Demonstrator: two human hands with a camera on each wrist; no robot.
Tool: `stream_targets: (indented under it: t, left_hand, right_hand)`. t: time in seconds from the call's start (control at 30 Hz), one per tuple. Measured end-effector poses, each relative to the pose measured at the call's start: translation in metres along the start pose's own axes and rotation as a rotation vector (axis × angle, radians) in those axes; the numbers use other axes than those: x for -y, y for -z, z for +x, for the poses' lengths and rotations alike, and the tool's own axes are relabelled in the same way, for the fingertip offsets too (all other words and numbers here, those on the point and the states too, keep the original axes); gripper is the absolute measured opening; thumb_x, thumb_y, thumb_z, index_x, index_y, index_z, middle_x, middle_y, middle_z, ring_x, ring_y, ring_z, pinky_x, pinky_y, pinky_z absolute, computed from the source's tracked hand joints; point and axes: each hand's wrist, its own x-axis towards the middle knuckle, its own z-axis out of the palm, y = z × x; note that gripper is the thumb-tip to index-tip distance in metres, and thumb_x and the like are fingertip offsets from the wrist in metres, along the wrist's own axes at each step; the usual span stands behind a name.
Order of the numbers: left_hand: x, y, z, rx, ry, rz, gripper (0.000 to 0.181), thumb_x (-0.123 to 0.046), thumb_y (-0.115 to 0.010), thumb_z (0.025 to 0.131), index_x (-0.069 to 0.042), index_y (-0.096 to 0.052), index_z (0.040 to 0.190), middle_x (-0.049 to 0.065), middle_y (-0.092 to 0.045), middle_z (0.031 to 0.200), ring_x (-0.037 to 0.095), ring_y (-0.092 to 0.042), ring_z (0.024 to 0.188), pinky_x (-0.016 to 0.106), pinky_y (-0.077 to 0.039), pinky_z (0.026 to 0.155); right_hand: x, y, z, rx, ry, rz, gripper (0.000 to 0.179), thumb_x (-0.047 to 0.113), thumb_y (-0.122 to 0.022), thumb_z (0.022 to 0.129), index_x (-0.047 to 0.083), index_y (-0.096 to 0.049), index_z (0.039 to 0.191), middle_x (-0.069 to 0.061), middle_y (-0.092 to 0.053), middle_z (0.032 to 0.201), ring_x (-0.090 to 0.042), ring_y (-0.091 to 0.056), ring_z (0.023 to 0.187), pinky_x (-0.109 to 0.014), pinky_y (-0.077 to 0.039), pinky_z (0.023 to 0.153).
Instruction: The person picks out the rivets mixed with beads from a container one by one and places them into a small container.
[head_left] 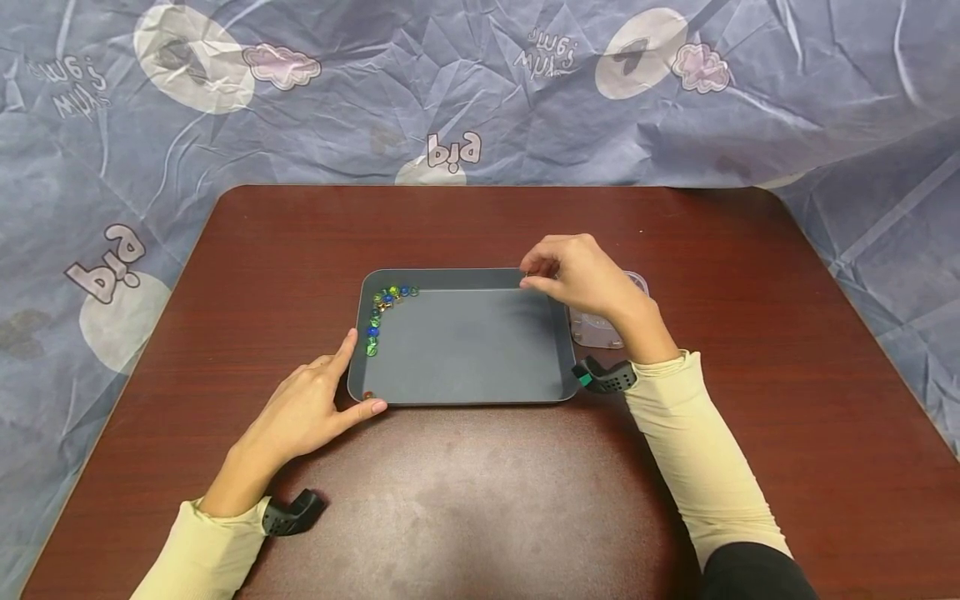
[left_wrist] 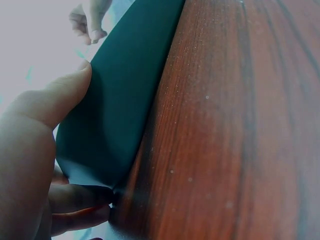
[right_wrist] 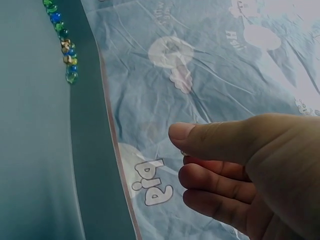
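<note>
A grey rectangular tray [head_left: 465,350] lies on the table. Glass marbles [head_left: 372,332] in green, blue and yellow line its left side and far left corner, with small gold-coloured pieces [head_left: 385,307] among them. One reddish-brown marble [head_left: 368,395] sits in the near left corner. My left hand [head_left: 306,407] rests against that corner, forefinger along the left side and thumb on the near rim, fingers fairly straight. Above the tray's far right corner, my right hand [head_left: 581,271] pinches a tiny object [right_wrist: 184,153] between thumb and fingers; it is mostly hidden, its kind unclear.
A clear plastic container [head_left: 597,332] stands against the tray's right side, partly under my right forearm, with a few small pieces inside. The brown wooden table [head_left: 480,500] extends all around. Behind it hangs a crinkled blue printed sheet [head_left: 360,100].
</note>
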Motion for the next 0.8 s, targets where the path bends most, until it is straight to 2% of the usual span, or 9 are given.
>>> stream_targets:
  t: [0.47,0.8]
  left_hand:
    - [0.001,-0.001,0.0,0.003,-0.003,-0.008,0.103,-0.056,-0.071,0.085,0.003,-0.023,0.155,0.029,-0.058,0.13,0.041,-0.06,0.112,0.054,-0.047,0.092]
    - [0.002,0.001,0.001,0.006,-0.003,-0.015,0.102,-0.055,-0.071,0.086,0.003,-0.023,0.155,0.029,-0.057,0.131,0.041,-0.059,0.115,0.055,-0.046,0.093]
  right_hand:
    - [-0.012,0.016,-0.017,-0.001,-0.07,-0.043,0.01,0.005,-0.081,0.081,0.004,-0.073,0.088,-0.001,-0.067,0.08,-0.014,-0.062,0.071,-0.028,-0.049,0.065]
    - [-0.029,0.026,-0.034,-0.02,-0.07,-0.095,0.009,0.002,-0.08,0.081,0.002,-0.073,0.087,-0.004,-0.069,0.08,-0.016,-0.064,0.07,-0.03,-0.05,0.065]
